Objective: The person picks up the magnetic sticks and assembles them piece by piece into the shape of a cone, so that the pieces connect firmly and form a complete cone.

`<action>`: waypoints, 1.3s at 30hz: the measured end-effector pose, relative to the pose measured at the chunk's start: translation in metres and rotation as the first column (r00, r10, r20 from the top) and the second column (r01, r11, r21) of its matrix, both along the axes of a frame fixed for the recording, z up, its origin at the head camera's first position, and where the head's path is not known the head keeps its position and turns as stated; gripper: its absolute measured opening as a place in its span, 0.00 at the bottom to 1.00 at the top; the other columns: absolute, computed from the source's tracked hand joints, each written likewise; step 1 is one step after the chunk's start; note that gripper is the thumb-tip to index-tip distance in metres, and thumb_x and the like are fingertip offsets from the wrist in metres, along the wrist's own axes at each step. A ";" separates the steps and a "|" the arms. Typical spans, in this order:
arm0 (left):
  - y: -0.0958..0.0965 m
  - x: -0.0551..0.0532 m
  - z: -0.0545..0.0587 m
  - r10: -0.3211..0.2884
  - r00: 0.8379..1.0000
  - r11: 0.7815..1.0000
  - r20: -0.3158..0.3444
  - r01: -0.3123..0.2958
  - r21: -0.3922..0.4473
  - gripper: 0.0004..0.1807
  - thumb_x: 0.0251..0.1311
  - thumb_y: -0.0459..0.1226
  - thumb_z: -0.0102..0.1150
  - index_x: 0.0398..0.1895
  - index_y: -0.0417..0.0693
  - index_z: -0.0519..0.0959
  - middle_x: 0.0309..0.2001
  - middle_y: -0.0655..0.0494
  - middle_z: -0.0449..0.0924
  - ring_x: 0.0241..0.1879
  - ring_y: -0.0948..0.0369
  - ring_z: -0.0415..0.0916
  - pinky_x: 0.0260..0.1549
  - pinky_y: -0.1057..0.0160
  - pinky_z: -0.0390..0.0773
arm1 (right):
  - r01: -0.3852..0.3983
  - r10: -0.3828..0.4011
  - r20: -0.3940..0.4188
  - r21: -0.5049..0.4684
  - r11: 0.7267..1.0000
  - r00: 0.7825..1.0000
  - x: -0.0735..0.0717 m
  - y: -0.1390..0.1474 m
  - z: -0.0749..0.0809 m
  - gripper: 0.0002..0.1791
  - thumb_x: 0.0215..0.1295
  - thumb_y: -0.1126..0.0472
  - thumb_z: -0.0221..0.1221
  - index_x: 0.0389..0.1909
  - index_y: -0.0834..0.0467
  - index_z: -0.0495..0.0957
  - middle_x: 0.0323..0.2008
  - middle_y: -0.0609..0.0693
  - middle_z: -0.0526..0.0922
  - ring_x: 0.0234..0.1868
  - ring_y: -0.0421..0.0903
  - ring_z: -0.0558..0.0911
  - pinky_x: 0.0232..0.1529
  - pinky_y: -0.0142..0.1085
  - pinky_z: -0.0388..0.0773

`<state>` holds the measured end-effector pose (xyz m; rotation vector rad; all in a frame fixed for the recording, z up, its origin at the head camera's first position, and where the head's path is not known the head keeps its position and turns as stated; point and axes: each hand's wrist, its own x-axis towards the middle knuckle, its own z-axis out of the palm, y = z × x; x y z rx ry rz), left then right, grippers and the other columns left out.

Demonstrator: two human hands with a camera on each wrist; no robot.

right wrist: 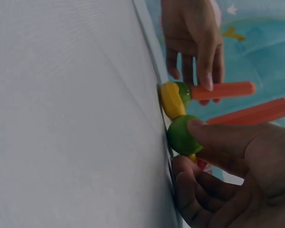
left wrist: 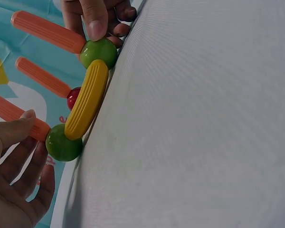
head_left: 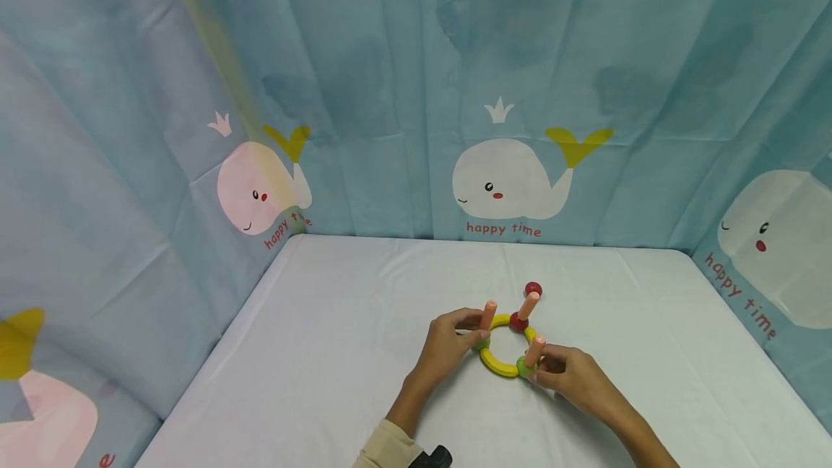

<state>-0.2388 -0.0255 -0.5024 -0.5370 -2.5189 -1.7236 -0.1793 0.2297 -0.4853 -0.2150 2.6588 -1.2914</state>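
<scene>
A ring of curved yellow bars (head_left: 499, 365) joined by balls lies on the white table. Three orange sticks stand up from its balls. My left hand (head_left: 448, 341) pinches the left orange stick (head_left: 487, 315) low down, just above its green ball (left wrist: 64, 143). On the right, the thumb and fingers of my right hand (head_left: 575, 378) grip the other green ball (right wrist: 183, 135) at the foot of its orange stick (head_left: 535, 349). At the far side, a red ball (head_left: 518, 321) carries the third orange stick (head_left: 529, 305), with neither hand on it.
Another red ball (head_left: 533, 288) shows just beyond the third stick. White cloth covers the table (head_left: 364, 323). Blue curtains (head_left: 390, 92) printed with whales hang behind the table and along both sides.
</scene>
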 end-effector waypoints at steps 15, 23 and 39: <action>-0.006 0.001 -0.004 0.013 1.000 1.000 0.020 -0.013 -0.005 0.16 0.66 0.38 0.74 0.56 0.51 0.88 0.48 0.61 0.90 0.51 0.66 0.85 0.57 0.52 0.83 | 0.148 -0.097 -0.315 0.142 0.979 0.944 -0.028 0.019 0.011 0.13 0.72 0.62 0.66 0.55 0.57 0.87 0.41 0.47 0.86 0.45 0.47 0.84 0.41 0.37 0.80; -0.007 0.003 -0.002 0.015 0.999 1.000 0.035 -0.015 0.000 0.16 0.67 0.39 0.73 0.57 0.51 0.88 0.49 0.61 0.90 0.51 0.65 0.85 0.58 0.55 0.83 | 0.195 -0.143 -0.344 0.121 0.973 0.928 -0.062 0.025 0.004 0.13 0.74 0.62 0.64 0.55 0.61 0.86 0.43 0.53 0.88 0.48 0.53 0.84 0.45 0.43 0.80; 0.000 0.002 -0.004 0.005 0.999 1.000 0.035 -0.004 -0.018 0.17 0.69 0.41 0.70 0.60 0.55 0.86 0.50 0.64 0.89 0.52 0.67 0.83 0.60 0.58 0.80 | 0.192 -0.152 -0.247 0.144 0.971 0.957 -0.106 0.021 -0.002 0.34 0.71 0.55 0.67 0.72 0.67 0.71 0.60 0.70 0.78 0.59 0.68 0.81 0.55 0.60 0.84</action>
